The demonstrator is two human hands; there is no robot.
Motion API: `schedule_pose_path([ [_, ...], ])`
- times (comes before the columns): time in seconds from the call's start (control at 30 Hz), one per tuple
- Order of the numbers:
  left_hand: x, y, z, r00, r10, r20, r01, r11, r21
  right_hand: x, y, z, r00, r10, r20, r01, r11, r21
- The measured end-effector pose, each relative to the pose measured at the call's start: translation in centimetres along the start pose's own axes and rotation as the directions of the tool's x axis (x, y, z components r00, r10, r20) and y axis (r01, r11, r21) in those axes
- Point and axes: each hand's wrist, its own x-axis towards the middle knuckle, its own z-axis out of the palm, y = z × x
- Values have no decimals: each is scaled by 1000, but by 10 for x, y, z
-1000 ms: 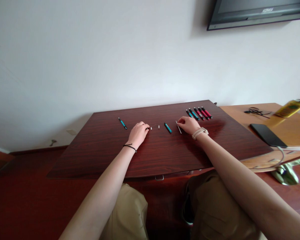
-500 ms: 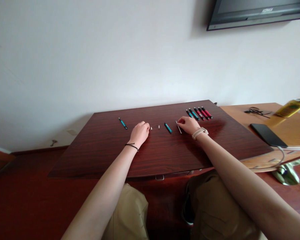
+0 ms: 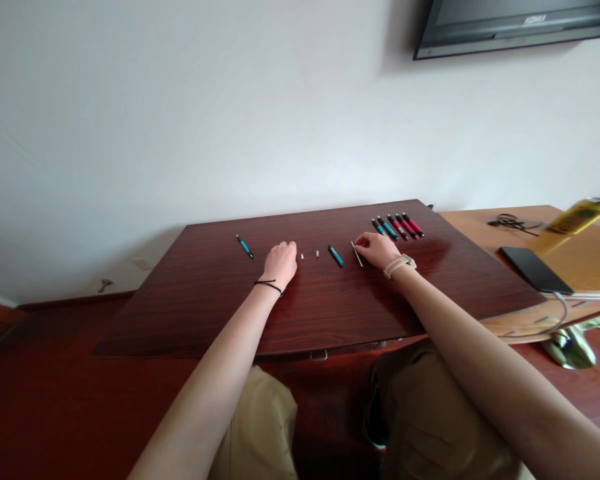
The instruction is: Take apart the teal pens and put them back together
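My left hand [image 3: 281, 261] rests on the dark wood table [image 3: 205, 313] with its fingers curled down; whatever they hold, if anything, is hidden. Just right of it lies a tiny white pen part [image 3: 303, 257], and a second white pen part [image 3: 317, 253] lies a little farther right. My right hand [image 3: 376, 250] pinches a thin white pen refill [image 3: 358, 258] close to its upper end, at the tabletop. Between the hands is a teal pen barrel [image 3: 335, 255]. A whole teal and black pen [image 3: 245, 247] lies left of my left hand.
Several teal and red pens [image 3: 398, 227] lie in a row at the back right. On the lighter side table [image 3: 525, 230] are a phone [image 3: 536, 270] with a cable, a black cord [image 3: 515, 222] and a tilted yellow can [image 3: 581, 216]. A screen [image 3: 515, 30] hangs above.
My left wrist has turned slightly and moved a little to the right, with the fingers staying curled by the white parts. My right hand and the refill look the same.
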Motion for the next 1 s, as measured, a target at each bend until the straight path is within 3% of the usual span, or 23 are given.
schedule_pose_path([
  [0.2,1,-2,1,1000,2,17,-2,1000,-7,-1,-1,-1,1000,8,7,-8,1000,-4],
  [0.6,-6,-19,1,991,16,-129,-36,988,-150,1,1,2,1000,-4,-7,4,1000,0],
  [0.8,-6,-21,3,967,-63,-248,-35,928,-372,0,1,1,1000,-6,-10,6,1000,-1],
  [1.0,-5,-24,10,958,-136,-254,-28,834,-551,0,0,1,1000,4,-3,-4,1000,9],
])
